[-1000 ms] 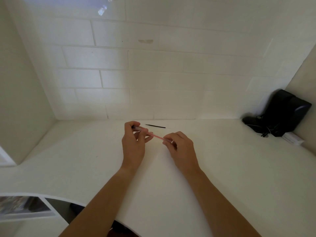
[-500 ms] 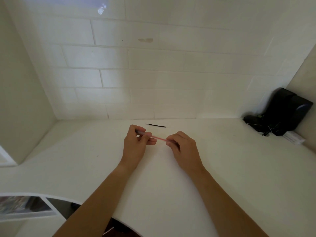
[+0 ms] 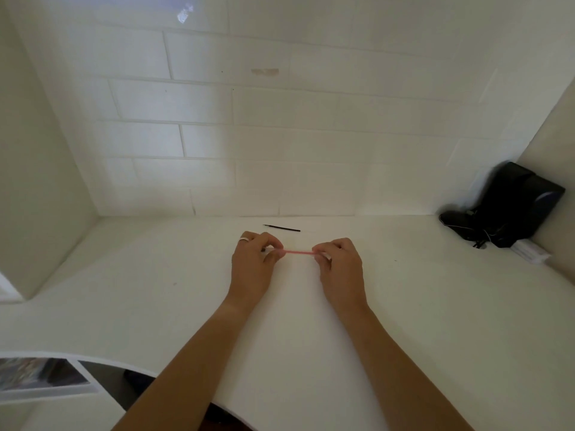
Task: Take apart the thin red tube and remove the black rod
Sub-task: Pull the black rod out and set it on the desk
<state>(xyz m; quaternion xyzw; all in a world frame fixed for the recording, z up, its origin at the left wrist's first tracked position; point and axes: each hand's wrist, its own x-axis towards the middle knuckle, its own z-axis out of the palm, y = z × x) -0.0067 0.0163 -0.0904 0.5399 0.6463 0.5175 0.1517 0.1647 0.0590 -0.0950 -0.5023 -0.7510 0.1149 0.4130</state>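
Note:
A thin red tube (image 3: 298, 252) stretches level between my two hands above the white counter. My left hand (image 3: 253, 269) pinches its left end with thumb and fingers; a pale ring sits on one finger. My right hand (image 3: 339, 269) pinches the right end. Only the short middle stretch of the tube shows; both ends are hidden in my fingers. A thin black rod (image 3: 281, 228) lies on the counter just beyond my hands, near the wall, apart from them.
The white counter (image 3: 155, 290) meets a white tiled wall behind and side walls left and right. A black device with cables (image 3: 504, 206) and a small white box (image 3: 530, 251) sit in the back right corner. The counter's curved front edge is at lower left.
The tube has swung from slanting to level. Both hands shifted slightly right, and the right hand moved away from the left, showing more tube between them. The black rod has not moved.

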